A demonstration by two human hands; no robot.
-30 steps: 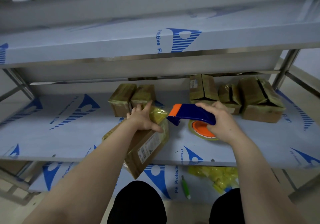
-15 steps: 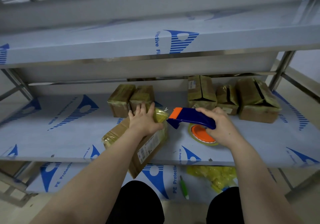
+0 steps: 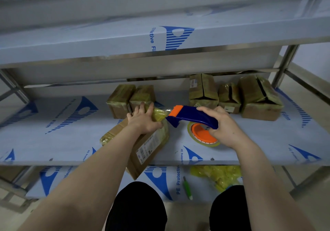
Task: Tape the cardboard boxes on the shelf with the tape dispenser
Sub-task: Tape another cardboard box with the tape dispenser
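A long cardboard box (image 3: 150, 147) lies slanted on the middle shelf (image 3: 53, 141), its near end past the shelf's front edge. My left hand (image 3: 144, 119) presses flat on its far end, which is covered in yellowish tape. My right hand (image 3: 225, 126) grips the blue and orange tape dispenser (image 3: 192, 116), whose orange nose sits at the box's far right corner. A strip of clear tape runs from the nose to the box. The orange tape roll (image 3: 202, 135) hangs under the handle.
Two taped boxes (image 3: 131, 98) stand just behind my left hand. Three more boxes (image 3: 234, 95) stand at the back right. On the lower shelf lie a green pen (image 3: 187, 188) and crumpled yellow tape (image 3: 219, 175). The upper shelf (image 3: 160, 39) overhangs.
My left hand slid forward along the box top and flattened on its taped end. The dispenser moved slightly left and closer to the box corner.
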